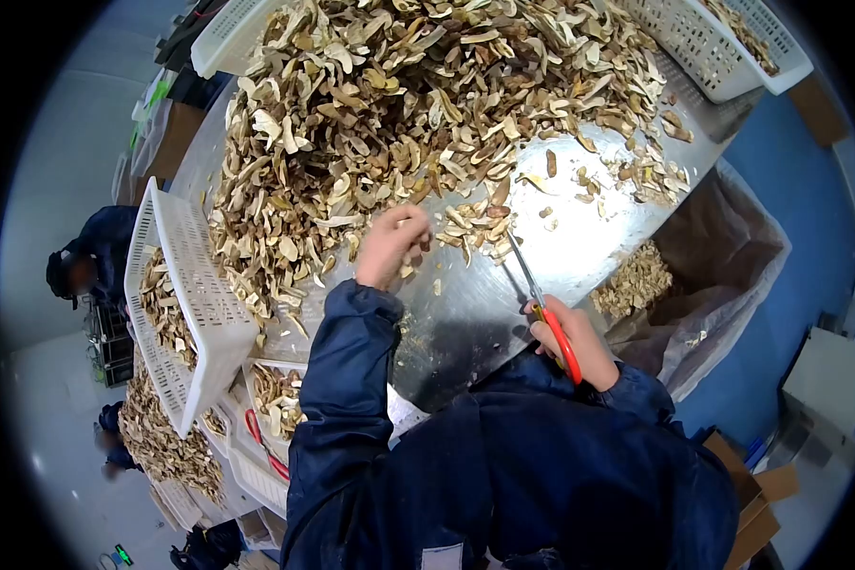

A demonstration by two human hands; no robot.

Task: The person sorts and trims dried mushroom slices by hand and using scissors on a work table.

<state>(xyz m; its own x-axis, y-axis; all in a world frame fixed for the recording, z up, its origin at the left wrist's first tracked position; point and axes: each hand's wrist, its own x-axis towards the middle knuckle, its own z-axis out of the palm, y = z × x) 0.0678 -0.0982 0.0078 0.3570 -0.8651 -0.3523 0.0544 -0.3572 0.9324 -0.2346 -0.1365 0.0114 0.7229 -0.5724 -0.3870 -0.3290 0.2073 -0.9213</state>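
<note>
scissors (550, 321) in right grip (587, 348) near slices (477, 228)

Slices (323, 180) lie on the table (465, 313), basket (209, 275) left, bag (736, 261) right.

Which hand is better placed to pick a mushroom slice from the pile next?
Probably the left hand: it is at the near edge of the mushroom pile, with no visible tool. The right hand grips the red-handled scissors, farther from the pile.
</note>
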